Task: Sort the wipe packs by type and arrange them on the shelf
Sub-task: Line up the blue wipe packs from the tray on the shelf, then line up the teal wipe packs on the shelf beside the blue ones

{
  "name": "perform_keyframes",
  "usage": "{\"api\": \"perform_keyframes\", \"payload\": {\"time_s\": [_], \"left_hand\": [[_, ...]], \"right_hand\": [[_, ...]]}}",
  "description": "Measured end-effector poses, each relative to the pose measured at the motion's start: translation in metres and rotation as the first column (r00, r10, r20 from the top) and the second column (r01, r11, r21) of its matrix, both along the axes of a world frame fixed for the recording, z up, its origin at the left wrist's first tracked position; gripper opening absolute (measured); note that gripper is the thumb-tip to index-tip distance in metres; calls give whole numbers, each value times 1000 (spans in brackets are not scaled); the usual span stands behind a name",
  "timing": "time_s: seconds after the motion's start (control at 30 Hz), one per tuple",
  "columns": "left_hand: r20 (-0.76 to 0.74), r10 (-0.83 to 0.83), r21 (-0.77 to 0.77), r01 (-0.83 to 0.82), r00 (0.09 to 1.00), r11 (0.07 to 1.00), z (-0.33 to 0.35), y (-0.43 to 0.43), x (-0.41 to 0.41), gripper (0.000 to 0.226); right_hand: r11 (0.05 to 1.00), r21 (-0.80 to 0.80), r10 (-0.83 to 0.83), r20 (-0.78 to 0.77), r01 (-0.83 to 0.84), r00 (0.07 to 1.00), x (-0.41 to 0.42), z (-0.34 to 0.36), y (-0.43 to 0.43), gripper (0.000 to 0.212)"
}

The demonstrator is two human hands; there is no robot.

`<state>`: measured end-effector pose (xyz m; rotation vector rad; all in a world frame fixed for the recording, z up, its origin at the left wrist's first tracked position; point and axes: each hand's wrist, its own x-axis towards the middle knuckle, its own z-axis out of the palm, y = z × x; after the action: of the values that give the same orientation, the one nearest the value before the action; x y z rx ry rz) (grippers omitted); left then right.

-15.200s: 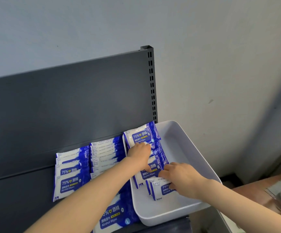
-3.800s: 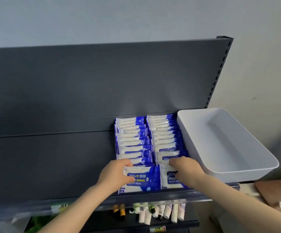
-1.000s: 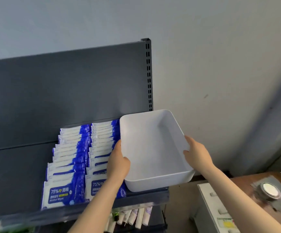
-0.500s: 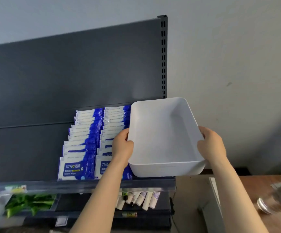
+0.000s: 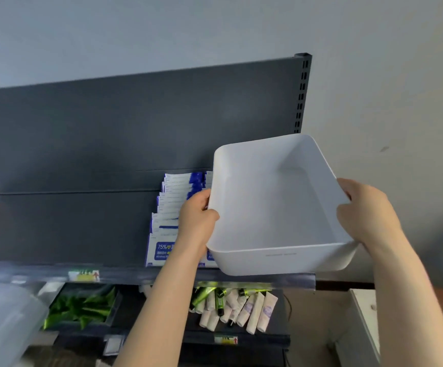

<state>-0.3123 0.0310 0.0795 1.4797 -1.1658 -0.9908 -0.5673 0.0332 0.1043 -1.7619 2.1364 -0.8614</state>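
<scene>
My left hand [image 5: 196, 223] and right hand [image 5: 366, 210], fingers curled on white tray [image 5: 276, 260] sides; wipe packs [image 5: 172, 207] stacked on shelf [image 5: 135, 274] left of tray.

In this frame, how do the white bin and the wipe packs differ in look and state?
The white bin is gripped at its side walls by the left hand and the right hand; the wipe packs lie in rows on the shelf. The bin is plain and empty; the packs carry blue print. Both are largely white.
</scene>
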Motion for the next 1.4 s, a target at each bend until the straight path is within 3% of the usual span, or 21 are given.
{"api": "perform_keyframes", "payload": {"time_s": [0.23,0.37,0.6,0.87,1.4], "left_hand": [[19,134,-83,-132,991,988,13,54,98,61],[22,252,-114,-248,967,962,18,101,175,58],[18,419,-83,-416,908,905,-4,190,299,64],[-26,639,-16,-639,769,769,-18,297,397,62],[-25,924,4,-924,381,382,-54,416,524,71]], "right_hand": [[985,-80,164,112,-155,980,100,4,17,45],[952,-109,302,203,-286,931,183,-4,36,54],[844,-154,536,219,-514,815,315,-22,81,47],[649,-136,756,230,-749,613,445,-35,126,66],[236,-49,934,288,-971,212,666,-77,164,61]]}}
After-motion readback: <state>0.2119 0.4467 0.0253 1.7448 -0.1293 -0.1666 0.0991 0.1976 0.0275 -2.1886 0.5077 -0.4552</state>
